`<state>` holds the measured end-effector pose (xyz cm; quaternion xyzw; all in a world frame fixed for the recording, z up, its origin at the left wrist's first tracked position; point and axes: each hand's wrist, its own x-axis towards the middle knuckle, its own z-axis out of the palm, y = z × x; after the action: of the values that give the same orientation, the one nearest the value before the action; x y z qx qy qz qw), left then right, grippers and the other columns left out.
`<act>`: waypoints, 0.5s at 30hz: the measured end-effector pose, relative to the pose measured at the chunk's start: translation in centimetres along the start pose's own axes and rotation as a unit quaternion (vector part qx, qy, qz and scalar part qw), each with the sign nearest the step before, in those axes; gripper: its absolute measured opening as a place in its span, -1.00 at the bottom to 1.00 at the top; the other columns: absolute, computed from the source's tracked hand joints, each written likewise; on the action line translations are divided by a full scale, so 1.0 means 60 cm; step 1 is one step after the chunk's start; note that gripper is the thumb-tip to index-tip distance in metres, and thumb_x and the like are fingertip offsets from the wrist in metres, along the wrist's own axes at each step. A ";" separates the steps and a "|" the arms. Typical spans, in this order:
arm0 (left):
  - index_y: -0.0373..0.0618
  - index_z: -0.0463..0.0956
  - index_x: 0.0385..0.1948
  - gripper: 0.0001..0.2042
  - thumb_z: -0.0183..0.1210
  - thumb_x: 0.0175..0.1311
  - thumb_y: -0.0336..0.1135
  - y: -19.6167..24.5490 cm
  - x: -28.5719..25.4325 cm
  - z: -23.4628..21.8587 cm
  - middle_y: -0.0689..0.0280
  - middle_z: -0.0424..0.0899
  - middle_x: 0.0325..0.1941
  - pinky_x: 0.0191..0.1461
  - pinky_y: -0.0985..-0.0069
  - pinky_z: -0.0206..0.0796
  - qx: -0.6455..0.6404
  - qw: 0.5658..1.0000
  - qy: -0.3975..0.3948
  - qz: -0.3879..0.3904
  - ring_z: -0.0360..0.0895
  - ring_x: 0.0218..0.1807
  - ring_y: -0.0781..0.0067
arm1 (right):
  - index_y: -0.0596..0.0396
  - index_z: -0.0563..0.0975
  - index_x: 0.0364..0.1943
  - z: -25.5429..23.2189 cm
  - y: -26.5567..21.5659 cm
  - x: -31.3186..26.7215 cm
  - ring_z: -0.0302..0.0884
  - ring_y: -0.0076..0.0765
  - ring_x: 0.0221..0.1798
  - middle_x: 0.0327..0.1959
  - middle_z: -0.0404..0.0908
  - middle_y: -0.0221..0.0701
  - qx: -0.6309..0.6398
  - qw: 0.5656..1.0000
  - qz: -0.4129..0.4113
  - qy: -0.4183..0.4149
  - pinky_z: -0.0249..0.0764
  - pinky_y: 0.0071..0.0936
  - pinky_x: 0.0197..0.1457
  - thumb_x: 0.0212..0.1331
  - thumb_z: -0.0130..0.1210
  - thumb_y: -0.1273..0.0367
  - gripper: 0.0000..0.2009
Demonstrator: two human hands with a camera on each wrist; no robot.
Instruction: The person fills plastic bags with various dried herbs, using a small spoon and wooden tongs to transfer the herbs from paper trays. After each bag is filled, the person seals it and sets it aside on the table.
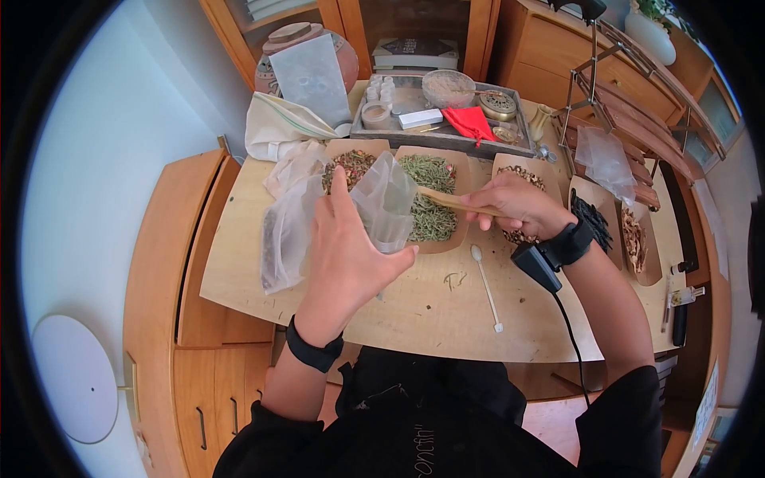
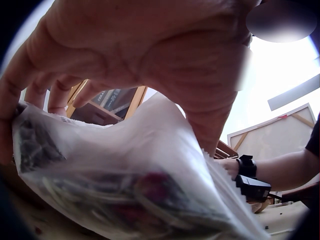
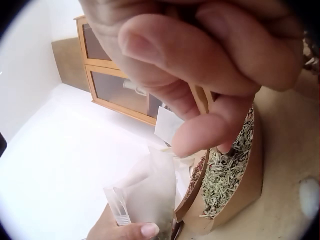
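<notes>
My left hand (image 1: 347, 247) holds a translucent bag (image 1: 386, 199) with its mouth spread, the thumb on one side and the fingers on the other. Dried leaves and dark pink petals show through the bag's wall (image 2: 150, 200) in the left wrist view. Between thumb and fingers my right hand (image 1: 514, 205) grips slim wooden tongs (image 1: 450, 201), which point left toward the bag's mouth. Their tips overlap the bag's edge in the head view. Beneath them stands a paper tray of dried green herb (image 1: 434, 223), seen also as cut stems (image 3: 225, 180) in the right wrist view.
Behind the left hand is a tray of mixed petals (image 1: 355, 163). To the right stand trays with brown pieces (image 1: 522, 177), dark strips (image 1: 590, 219) and bark-like slices (image 1: 633, 239). A small white spoon (image 1: 488, 291) lies in front; a grey wooden tray (image 1: 366, 142) stands behind.
</notes>
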<state>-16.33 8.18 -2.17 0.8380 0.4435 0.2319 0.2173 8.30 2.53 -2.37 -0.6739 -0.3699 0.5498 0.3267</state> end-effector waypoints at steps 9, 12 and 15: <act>-0.42 -0.10 0.33 0.11 0.48 -0.28 -0.15 0.004 0.007 0.003 -0.18 0.29 0.13 0.25 0.23 0.21 0.011 1.000 -0.011 -0.017 0.31 0.20 -0.09 | 0.35 0.54 -0.45 -0.029 -0.038 -0.042 0.05 -0.73 -0.92 -0.73 0.49 -0.39 0.057 0.997 -0.016 0.042 -0.12 -0.73 -0.88 0.25 0.13 0.32 -0.72; -0.45 -0.10 0.32 0.12 0.48 -0.28 -0.15 0.002 0.011 0.006 -0.21 0.28 0.15 0.27 0.22 0.19 0.012 1.000 -0.005 -0.001 0.29 0.21 -0.11 | 0.35 0.55 -0.44 -0.038 -0.067 -0.057 0.04 -0.73 -0.93 -0.73 0.50 -0.39 0.051 0.997 -0.024 0.047 -0.12 -0.73 -0.88 0.25 0.12 0.32 -0.72; -0.47 -0.10 0.31 0.12 0.48 -0.28 -0.15 0.005 0.013 0.006 -0.23 0.28 0.16 0.29 0.21 0.17 0.013 1.000 -0.005 -0.008 0.28 0.22 -0.13 | 0.36 0.55 -0.44 -0.040 -0.091 -0.068 0.05 -0.73 -0.93 -0.72 0.52 -0.39 0.022 0.999 -0.028 0.026 -0.12 -0.72 -0.88 0.25 0.13 0.31 -0.70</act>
<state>-15.51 8.64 -2.13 0.8384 0.4520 0.2200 0.2105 9.37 1.73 4.73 -0.6696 -0.3679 0.5311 0.3665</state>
